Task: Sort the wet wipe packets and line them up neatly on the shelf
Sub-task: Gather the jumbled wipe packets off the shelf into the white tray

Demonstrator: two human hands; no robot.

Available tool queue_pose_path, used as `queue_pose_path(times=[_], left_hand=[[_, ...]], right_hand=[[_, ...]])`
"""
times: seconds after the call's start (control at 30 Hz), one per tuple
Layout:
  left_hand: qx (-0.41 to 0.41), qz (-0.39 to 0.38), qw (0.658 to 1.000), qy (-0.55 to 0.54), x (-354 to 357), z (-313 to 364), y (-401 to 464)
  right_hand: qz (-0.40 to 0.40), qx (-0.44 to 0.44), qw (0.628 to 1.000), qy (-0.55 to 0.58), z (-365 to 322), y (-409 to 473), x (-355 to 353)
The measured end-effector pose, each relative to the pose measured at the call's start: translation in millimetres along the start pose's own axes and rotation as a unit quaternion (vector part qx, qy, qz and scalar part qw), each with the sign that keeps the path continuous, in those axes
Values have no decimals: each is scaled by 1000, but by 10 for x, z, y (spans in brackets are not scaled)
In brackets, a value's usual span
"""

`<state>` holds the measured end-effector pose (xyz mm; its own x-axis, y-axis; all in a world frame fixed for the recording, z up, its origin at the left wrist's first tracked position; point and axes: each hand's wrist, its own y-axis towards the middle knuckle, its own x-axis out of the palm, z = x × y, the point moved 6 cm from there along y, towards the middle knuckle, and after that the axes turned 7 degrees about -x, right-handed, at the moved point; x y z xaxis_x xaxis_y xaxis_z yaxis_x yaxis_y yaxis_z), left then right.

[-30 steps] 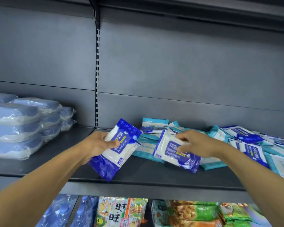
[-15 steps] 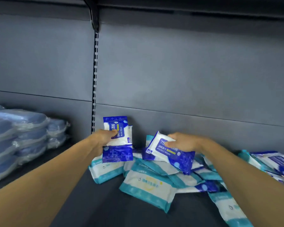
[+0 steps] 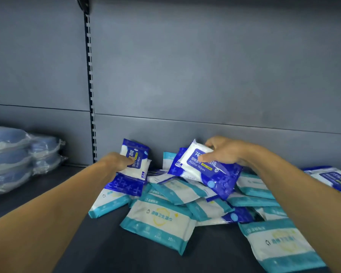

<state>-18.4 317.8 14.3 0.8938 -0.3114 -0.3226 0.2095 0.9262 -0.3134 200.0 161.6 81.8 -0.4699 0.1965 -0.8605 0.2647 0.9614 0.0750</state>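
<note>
Your left hand point(image 3: 114, 162) grips one blue alcohol wipes packet point(image 3: 133, 166) upright, your right hand point(image 3: 224, 152) another point(image 3: 205, 172), both lifted above the teal packet pile point(image 3: 165, 219), apparently to separate blue from teal.

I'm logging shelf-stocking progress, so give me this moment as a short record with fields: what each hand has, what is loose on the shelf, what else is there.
left hand: holds a blue packet upright near the back wall
right hand: holds a second blue packet, tilted, above the pile
pile: teal packets lie jumbled and overlapping on the shelf, with a few blue ones mixed in
sorted row: none visible yet
far left: stacked wrapped blue packs
</note>
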Motion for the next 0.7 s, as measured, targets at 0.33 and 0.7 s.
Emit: queue_pose_path(times=[0.33, 0.7], left_hand=[[71, 16, 995, -71, -159, 102, -320], [79, -64, 990, -101, -282, -141, -720]], right_hand=[[-15, 134, 984, 115, 345, -376, 148], [-7, 145, 987, 66, 125, -330, 345]])
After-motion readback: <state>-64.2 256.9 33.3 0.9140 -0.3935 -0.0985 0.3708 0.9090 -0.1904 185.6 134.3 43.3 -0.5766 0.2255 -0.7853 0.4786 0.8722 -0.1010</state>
